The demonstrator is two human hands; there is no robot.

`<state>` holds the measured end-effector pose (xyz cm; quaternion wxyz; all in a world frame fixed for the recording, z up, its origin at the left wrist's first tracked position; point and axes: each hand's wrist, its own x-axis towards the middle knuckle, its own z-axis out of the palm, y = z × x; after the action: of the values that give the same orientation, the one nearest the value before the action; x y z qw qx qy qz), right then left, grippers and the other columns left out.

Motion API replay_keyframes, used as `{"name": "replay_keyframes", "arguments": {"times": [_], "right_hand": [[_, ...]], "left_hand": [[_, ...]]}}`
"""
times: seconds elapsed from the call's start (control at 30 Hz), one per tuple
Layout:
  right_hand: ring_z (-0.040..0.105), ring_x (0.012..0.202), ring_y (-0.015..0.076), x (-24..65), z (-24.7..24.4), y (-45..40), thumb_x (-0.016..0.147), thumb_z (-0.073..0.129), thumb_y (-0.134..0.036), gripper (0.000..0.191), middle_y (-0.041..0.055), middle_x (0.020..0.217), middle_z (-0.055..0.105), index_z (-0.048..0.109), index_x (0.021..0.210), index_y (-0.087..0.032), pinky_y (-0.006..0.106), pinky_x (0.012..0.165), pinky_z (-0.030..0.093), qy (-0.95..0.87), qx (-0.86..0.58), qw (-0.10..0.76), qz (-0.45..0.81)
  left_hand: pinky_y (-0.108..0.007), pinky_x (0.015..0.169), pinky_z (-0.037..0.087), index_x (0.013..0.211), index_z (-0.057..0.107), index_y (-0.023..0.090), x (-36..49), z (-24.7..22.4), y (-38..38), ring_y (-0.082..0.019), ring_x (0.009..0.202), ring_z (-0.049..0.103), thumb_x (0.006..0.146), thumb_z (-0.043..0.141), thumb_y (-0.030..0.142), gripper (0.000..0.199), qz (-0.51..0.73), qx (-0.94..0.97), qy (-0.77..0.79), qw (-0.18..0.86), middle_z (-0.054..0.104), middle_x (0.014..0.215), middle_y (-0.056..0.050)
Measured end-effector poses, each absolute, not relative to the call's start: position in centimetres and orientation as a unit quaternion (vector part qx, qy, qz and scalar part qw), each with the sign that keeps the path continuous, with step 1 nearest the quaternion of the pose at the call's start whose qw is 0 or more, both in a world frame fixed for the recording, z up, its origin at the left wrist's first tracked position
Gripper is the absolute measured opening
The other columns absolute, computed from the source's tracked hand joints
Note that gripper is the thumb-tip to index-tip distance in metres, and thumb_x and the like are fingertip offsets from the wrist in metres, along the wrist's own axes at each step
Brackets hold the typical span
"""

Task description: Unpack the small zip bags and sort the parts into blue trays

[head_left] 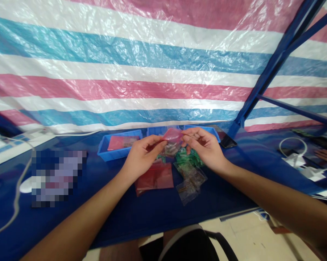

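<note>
Both hands are raised over the blue worktop [136,217]. The left hand [144,154] has thumb and fingers clamped on the left edge of a pink plastic bag [172,134]; the right hand [204,148] pinches its right edge. The bag hangs between the hands, its lower part clear, contents too blurred to identify. Taking the bag as clock centre: red bags [157,177] lie stacked at seven o'clock, clear packets [191,181] at five, green packets [189,158] nearer at between four and five, and a blue bin [113,155] holding red bags at nine.
</note>
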<state>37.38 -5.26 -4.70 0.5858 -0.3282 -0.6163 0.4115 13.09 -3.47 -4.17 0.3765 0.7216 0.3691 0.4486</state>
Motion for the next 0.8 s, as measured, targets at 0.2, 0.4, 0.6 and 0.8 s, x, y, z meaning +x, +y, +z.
{"name": "replay_keyframes", "arguments": {"times": [0.2, 0.4, 0.6, 0.8], "right_hand": [[0.068, 0.104, 0.0181, 37.51, -5.46, -4.40, 0.079, 0.098, -0.038, 0.066, 0.0048, 0.125, 0.068, 0.068, 0.138, -0.030, 0.027, 0.079, 0.060, -0.610, -0.328, 0.615, 0.376], [0.074, 0.096, 0.0207, 37.73, -5.55, -4.56, 0.088, 0.090, -0.039, 0.027, 0.0050, 0.107, 0.081, 0.082, 0.108, -0.024, 0.035, 0.088, 0.061, -0.644, -0.313, 0.528, 0.457], [0.070, 0.073, 0.0150, 38.01, -5.53, -4.37, 0.090, 0.089, -0.040, 0.021, 0.0009, 0.089, 0.080, 0.081, 0.099, -0.023, 0.030, 0.072, 0.056, -0.603, -0.331, 0.543, 0.482], [0.073, 0.080, 0.0160, 37.86, -5.42, -4.28, 0.088, 0.090, -0.041, 0.022, 0.0008, 0.095, 0.082, 0.081, 0.098, -0.024, 0.031, 0.080, 0.059, -0.572, -0.330, 0.583, 0.474]], "left_hand": [[-0.027, 0.077, 0.051, 0.102, 0.080, 0.017, 13.02, -3.80, -3.20, -0.018, 0.082, 0.066, 0.093, 0.080, 0.057, 0.041, 0.444, 0.696, 0.366, 0.429, 0.076, 0.091, -0.003], [-0.027, 0.075, 0.051, 0.101, 0.080, 0.017, 13.05, -3.40, -3.49, -0.018, 0.081, 0.066, 0.096, 0.077, 0.056, 0.040, 0.389, 0.720, 0.355, 0.452, 0.077, 0.092, -0.003], [-0.034, 0.093, 0.059, 0.121, 0.076, 0.019, 13.05, -3.98, -3.54, -0.024, 0.102, 0.076, 0.090, 0.087, 0.048, 0.045, 0.346, 0.714, 0.328, 0.513, 0.081, 0.116, -0.008], [-0.031, 0.077, 0.060, 0.108, 0.067, 0.020, 13.03, -4.16, -3.21, -0.021, 0.087, 0.076, 0.084, 0.091, 0.047, 0.043, 0.407, 0.685, 0.343, 0.497, 0.080, 0.099, -0.004]]}}
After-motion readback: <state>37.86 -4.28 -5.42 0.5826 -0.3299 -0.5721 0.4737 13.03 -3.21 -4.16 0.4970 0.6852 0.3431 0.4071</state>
